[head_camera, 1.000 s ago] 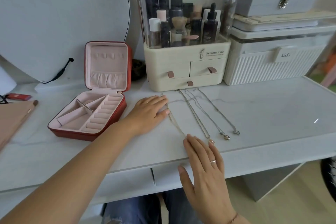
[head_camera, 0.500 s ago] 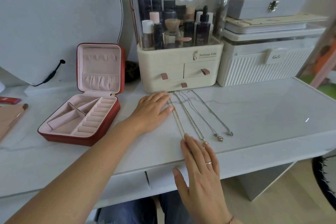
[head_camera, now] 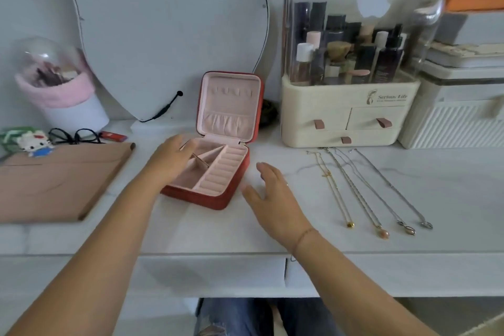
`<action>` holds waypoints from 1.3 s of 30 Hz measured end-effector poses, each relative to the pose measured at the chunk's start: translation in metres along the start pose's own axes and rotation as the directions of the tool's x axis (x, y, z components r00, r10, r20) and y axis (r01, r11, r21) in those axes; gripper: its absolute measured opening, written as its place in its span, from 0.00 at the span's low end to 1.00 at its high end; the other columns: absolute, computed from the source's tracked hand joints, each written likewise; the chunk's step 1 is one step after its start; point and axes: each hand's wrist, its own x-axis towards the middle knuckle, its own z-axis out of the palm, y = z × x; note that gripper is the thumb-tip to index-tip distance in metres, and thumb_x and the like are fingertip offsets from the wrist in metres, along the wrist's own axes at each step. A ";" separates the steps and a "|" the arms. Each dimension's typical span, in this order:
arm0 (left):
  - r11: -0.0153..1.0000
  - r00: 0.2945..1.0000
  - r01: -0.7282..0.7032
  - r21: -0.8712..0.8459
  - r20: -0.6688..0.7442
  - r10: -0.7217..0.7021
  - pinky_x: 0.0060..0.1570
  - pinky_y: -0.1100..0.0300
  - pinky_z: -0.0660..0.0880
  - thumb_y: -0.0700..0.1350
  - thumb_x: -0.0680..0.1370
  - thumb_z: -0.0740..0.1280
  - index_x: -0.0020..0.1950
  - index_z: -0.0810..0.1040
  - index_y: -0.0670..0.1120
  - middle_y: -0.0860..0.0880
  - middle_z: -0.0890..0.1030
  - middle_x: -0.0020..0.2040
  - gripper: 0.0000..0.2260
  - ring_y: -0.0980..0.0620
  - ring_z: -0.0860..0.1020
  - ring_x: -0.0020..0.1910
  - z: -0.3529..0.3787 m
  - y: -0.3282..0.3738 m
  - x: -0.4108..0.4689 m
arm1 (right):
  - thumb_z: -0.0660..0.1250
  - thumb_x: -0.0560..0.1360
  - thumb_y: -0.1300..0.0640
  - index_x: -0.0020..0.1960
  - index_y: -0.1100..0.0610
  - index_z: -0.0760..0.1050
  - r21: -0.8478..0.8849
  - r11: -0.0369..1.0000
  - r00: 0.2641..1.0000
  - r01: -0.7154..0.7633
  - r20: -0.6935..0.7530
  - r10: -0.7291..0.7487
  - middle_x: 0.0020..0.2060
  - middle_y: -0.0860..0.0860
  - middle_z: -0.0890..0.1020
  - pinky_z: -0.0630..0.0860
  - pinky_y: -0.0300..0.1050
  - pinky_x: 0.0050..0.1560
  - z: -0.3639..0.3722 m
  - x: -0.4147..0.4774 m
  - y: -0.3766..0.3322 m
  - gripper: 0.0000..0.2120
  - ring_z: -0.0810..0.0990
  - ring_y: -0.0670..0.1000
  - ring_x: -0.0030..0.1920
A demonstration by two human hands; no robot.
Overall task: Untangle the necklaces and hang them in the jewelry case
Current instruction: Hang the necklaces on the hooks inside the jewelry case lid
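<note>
A red jewelry case (head_camera: 231, 194) with pink lining stands open on the white table, its lid upright. My left hand (head_camera: 170, 158) rests on the case's left edge, fingers apart, holding nothing. My right hand (head_camera: 272, 194) hovers open just right of the case. Several necklaces (head_camera: 362, 188) lie straight and side by side on the table to the right, pendants toward me; the leftmost is gold (head_camera: 334, 191), the rightmost silver (head_camera: 392, 188). Neither hand touches them.
A cream cosmetics organizer (head_camera: 349, 123) with a clear dome stands behind the necklaces, a white ribbed box (head_camera: 458, 125) to its right. A mirror (head_camera: 163, 35) leans at the back. A brown pad (head_camera: 60, 180), glasses (head_camera: 73, 136) and a brush holder (head_camera: 65, 90) sit at the left.
Both hands have left the necklaces and moved left to the jewelry case. The view has swung left, so the necklaces now lie at the right.
</note>
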 end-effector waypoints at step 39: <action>0.788 0.996 -0.004 -0.615 -0.075 -0.053 0.47 0.65 0.67 0.47 0.81 0.59 0.54 0.79 0.51 0.56 0.78 0.49 0.09 0.59 0.74 0.49 0.044 0.018 -0.036 | 0.73 0.70 0.50 0.34 0.55 0.79 -0.499 0.827 0.966 -0.259 -0.149 0.213 0.31 0.50 0.79 0.73 0.43 0.37 -0.120 0.060 0.075 0.11 0.74 0.48 0.32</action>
